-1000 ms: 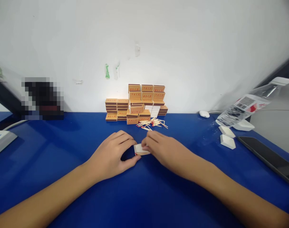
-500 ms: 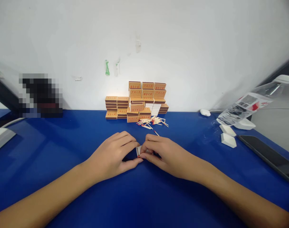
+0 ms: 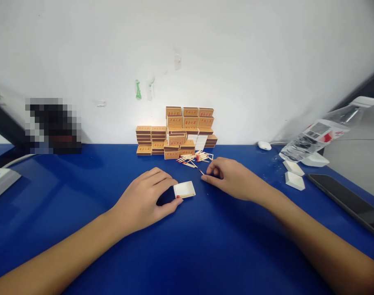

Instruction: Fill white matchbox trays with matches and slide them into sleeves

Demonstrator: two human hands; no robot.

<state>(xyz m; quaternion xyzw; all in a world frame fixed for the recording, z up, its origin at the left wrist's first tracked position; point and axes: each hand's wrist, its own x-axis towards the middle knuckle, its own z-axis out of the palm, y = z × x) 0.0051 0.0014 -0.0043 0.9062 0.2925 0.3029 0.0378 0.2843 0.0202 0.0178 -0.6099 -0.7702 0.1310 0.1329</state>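
Observation:
A small white matchbox tray [image 3: 184, 188] lies on the blue tabletop with red-headed matches [image 3: 187, 196] along its near side. My left hand [image 3: 151, 196] grips the tray's left end between thumb and forefinger. To the right of the tray, my right hand [image 3: 228, 178] rests low over the table, thumb and forefinger apart beside a single loose match [image 3: 201, 172]. The thumb tip is close to that match's lower end; whether they touch I cannot tell. Just behind lies a pile of loose matches [image 3: 194, 157].
Stacked matchboxes [image 3: 174, 123] stand against the white wall. On the right are a tilted plastic bottle [image 3: 322, 131], white blocks [image 3: 294, 180], a phone [image 3: 343, 200] and a white earbud case [image 3: 264, 145]. A white device [image 3: 4, 184] sits at the left edge.
My right hand has moved from the tray to the right and back, to the loose match. The tray, with matches along its near side, is now uncovered. My left hand stays put.

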